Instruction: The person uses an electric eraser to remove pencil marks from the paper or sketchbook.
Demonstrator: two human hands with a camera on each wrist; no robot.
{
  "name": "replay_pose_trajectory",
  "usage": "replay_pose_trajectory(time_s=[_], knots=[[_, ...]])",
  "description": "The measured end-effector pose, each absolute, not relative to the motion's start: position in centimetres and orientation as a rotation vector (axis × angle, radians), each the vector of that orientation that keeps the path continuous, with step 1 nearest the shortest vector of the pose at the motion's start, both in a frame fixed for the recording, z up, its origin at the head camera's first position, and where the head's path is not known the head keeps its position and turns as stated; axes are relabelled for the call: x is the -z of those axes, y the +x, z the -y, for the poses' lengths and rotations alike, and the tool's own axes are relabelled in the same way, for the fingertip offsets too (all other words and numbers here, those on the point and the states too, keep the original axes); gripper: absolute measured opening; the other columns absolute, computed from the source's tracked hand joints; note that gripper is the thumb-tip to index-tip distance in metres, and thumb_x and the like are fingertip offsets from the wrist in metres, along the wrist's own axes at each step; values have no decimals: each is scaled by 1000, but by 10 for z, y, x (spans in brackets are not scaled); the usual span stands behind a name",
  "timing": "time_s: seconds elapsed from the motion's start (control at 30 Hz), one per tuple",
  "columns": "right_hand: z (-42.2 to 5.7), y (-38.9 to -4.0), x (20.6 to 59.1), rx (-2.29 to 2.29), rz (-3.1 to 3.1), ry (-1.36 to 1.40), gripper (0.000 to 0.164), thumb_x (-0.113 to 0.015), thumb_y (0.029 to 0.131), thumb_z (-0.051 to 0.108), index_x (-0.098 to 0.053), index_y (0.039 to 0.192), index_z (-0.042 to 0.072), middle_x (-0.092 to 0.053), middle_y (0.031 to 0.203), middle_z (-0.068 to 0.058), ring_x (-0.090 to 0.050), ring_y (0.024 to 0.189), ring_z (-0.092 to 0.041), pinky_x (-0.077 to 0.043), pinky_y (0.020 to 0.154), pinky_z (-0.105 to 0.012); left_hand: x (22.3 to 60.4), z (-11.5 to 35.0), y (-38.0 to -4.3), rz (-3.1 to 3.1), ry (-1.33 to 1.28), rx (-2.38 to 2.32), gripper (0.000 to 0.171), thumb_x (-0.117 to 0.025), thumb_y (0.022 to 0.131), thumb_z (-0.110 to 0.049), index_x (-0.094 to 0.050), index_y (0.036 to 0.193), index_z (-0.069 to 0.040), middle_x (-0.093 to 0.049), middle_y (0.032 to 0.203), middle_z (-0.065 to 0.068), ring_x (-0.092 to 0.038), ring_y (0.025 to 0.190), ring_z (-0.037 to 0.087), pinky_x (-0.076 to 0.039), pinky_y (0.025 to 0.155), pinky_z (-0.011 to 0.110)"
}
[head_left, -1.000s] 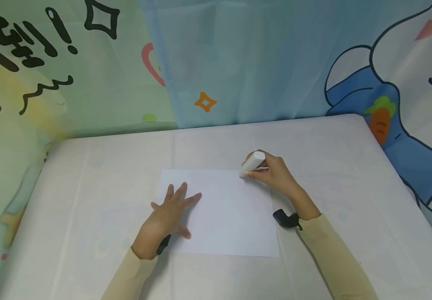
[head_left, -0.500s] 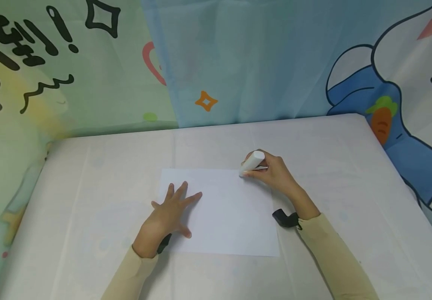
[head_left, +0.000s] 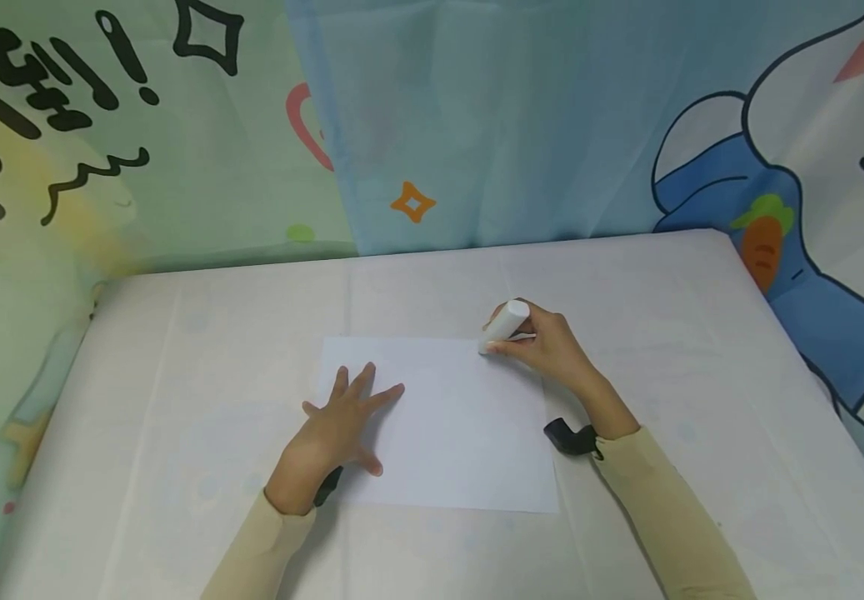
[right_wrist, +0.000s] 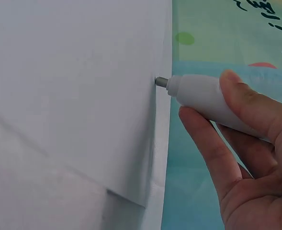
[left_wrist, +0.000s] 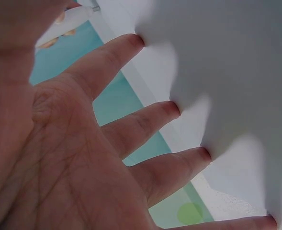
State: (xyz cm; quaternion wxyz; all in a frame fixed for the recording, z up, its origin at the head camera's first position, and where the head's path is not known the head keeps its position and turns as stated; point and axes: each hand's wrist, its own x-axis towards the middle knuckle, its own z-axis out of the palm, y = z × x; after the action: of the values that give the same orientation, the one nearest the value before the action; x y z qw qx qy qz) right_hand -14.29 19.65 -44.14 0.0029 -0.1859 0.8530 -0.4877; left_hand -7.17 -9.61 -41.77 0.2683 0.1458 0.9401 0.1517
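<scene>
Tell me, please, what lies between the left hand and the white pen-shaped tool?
In the head view, only a bare stretch of white paper lies between the left hand and the white pen-shaped tool held in the right hand.

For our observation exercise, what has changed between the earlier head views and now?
Nothing visibly moved; nothing was grasped or released. The left hand stays spread on the paper; the right hand still grips the white pen-shaped tool.
</scene>
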Motion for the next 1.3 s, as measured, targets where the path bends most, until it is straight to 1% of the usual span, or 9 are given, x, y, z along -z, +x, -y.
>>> replay_pose_trajectory(time_s=[0.17, 0.3, 0.37, 0.53, 0.63, 0.87, 1.1, 1.17, 1.3], knots=[[-197, -144, 442, 1541, -2675, -585, 37, -78, 75, -7, -59, 107, -9, -68, 104, -27, -69, 95, -41, -58, 78, -33, 416, 96, -71, -2535, 388, -419, 104, -94, 59, -23, -41, 149, -24, -17, 161, 16, -7, 147, 47, -24, 92, 83], [-197, -144, 442, 1550, -2683, -601, 37, -79, 74, -9, -59, 106, -9, -68, 103, -27, -69, 93, -41, -58, 77, -36, 415, 96, -71, -2535, 388, -423, 104, -94, 60, -22, -41, 149, -24, -17, 161, 15, -7, 147, 47, -25, 92, 83], [-196, -144, 442, 1550, -2685, -604, 37, -79, 74, -8, -59, 106, -9, -68, 102, -27, -69, 92, -41, -58, 76, -35, 415, 96, -71, -2536, 387, -422, 103, -94, 60, -22, -42, 149, -24, -18, 161, 15, -8, 147, 47, -25, 92, 83], [-195, -144, 442, 1531, -2690, -608, 38, -80, 73, -6, -60, 105, -8, -69, 100, -26, -70, 88, -39, -56, 73, -22, 416, 96, -71, -2537, 390, -416, 103, -94, 61, -22, -42, 149, -24, -18, 161, 15, -8, 147, 47, -25, 92, 82], [-195, -143, 441, 1527, -2681, -594, 38, -81, 73, -6, -61, 105, -8, -69, 99, -25, -71, 87, -38, -54, 72, -18, 418, 95, -71, -2540, 396, -418, 102, -94, 61, -22, -42, 149, -24, -18, 161, 15, -8, 147, 47, -25, 91, 83], [-196, -144, 441, 1507, -2714, -581, 39, -81, 72, -6, -60, 106, -7, -69, 102, -25, -70, 89, -39, -57, 74, -27, 417, 96, -70, -2543, 396, -427, 103, -94, 60, -22, -42, 149, -24, -19, 161, 16, -8, 147, 47, -25, 91, 83], [-196, -145, 441, 1523, -2653, -587, 38, -81, 73, -5, -60, 106, -8, -69, 101, -25, -70, 89, -38, -54, 72, -18, 418, 96, -71, -2543, 395, -426, 102, -93, 61, -21, -42, 149, -24, -18, 161, 16, -8, 147, 47, -25, 92, 83], [-196, -145, 441, 1521, -2649, -588, 38, -81, 74, -5, -60, 106, -8, -69, 101, -25, -70, 89, -38, -54, 73, -18, 419, 97, -71, -2543, 395, -426, 102, -93, 61, -21, -42, 149, -24, -18, 161, 15, -7, 147, 47, -25, 92, 83], [-196, -145, 441, 1515, -2667, -579, 39, -80, 74, -5, -60, 107, -7, -69, 103, -25, -70, 90, -38, -56, 74, -23, 420, 97, -71, -2540, 393, -425, 103, -94, 60, -21, -42, 149, -25, -17, 162, 15, -7, 147, 46, -25, 92, 82]])
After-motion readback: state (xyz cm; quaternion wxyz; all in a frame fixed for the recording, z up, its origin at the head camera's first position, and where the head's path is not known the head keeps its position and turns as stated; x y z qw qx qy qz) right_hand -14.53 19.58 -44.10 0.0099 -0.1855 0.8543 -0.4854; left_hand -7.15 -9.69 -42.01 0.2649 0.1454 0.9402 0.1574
